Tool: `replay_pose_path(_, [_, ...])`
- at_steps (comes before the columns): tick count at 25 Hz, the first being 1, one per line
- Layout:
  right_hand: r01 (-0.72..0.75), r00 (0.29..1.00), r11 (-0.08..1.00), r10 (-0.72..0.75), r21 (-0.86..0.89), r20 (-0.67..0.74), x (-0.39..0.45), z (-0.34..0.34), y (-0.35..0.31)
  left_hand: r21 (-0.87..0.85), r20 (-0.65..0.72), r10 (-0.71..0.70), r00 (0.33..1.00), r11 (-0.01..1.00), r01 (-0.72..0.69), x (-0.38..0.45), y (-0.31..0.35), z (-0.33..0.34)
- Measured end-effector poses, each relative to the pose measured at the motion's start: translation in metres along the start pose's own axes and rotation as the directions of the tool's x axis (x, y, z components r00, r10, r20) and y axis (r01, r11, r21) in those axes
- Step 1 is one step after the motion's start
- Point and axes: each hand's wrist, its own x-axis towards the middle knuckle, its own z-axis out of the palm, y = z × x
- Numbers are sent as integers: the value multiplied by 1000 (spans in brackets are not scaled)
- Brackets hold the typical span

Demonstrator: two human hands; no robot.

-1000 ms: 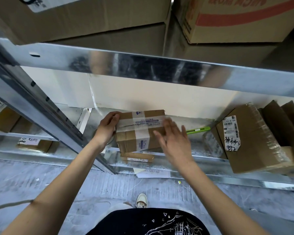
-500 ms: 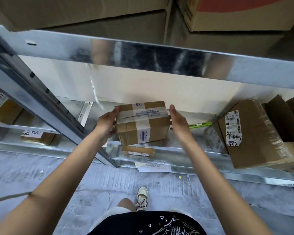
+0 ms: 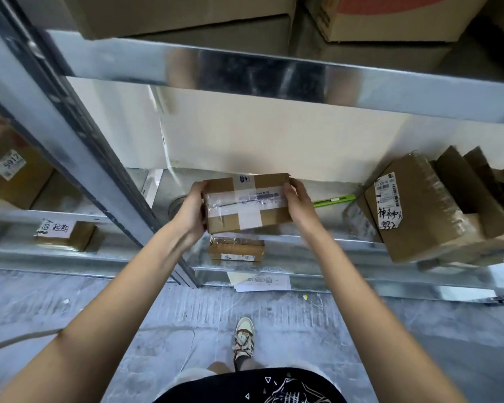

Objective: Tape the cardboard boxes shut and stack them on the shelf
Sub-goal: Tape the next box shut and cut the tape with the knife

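A small taped cardboard box (image 3: 246,203) with clear tape and a white label across its top sits between my two hands over the metal shelf (image 3: 326,242). My left hand (image 3: 191,209) grips its left end, thumb on top. My right hand (image 3: 298,202) holds its right end with fingers wrapped over the edge. Directly below it, at the shelf's front lip, a smaller flat cardboard box (image 3: 236,250) lies. Whether the held box rests on the shelf or is lifted I cannot tell.
A larger plastic-wrapped box (image 3: 419,207) with a handwritten label stands tilted at the right. A green utility knife (image 3: 333,200) lies on the shelf behind my right hand. A slanted steel upright (image 3: 79,135) is on the left. Big cartons (image 3: 390,16) fill the shelf above. Papers (image 3: 261,282) lie on the floor.
My right hand moved from above the box's front to its right end and now holds it. The box has shifted a little further back on the shelf.
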Motion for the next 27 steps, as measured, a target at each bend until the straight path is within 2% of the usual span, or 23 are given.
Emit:
replay_pose_path(5, [-6,991,991,23,132,-128,-61,11,14,-28,31,54,998,998,-53,-41,-18,-12])
replay_pose_path(10, [-36,990,982,61,184,-131,-120,14,39,5,133,12,991,1000,-13,-67,-57,-23])
replay_pose_path(13, [-69,986,975,99,209,-137,-144,16,52,45,133,2,991,999,-8,-86,-80,-23])
replay_pose_path(16, [-77,984,976,107,202,-143,-158,14,62,71,123,15,992,997,-24,-100,-97,-24])
replay_pose_path(20, [-107,978,971,141,215,-153,-176,1,77,86,61,-44,997,996,39,-109,-120,-18])
replay_pose_path(23, [-141,975,961,177,238,-137,-190,-17,95,114,67,-83,994,991,75,-114,-145,-6])
replay_pose_path(27, [-197,965,958,226,208,-130,-206,-56,135,104,1,-119,993,988,118,-129,-190,23])
